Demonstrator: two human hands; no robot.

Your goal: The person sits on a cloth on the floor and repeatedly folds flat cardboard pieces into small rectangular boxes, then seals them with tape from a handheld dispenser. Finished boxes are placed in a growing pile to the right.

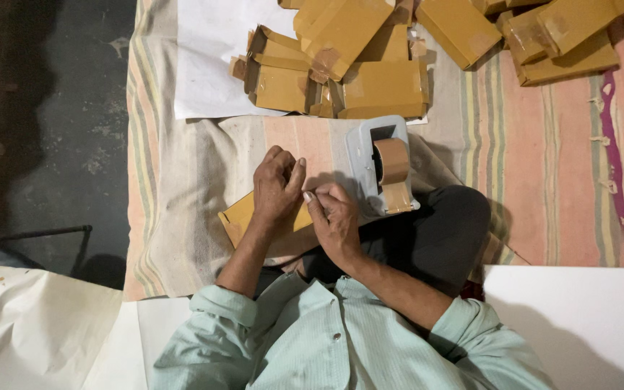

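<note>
A flat brown cardboard packet (238,215) lies on my lap, mostly covered by my hands. My left hand (277,186) grips its top edge, thumb and fingers curled over it. My right hand (334,217) presses on the same packet beside the left, fingertips meeting the left thumb. Just right of my hands sits a grey tape dispenser (364,162) holding a roll of brown tape (392,160), with a strip of tape hanging at its front.
A striped cloth (543,159) covers the floor. A pile of folded brown cardboard packets (341,68) lies beyond the dispenser on a white sheet (207,58); more packets (557,36) are at top right. Dark bare floor (66,123) is on the left. White sheets lie at bottom left and right.
</note>
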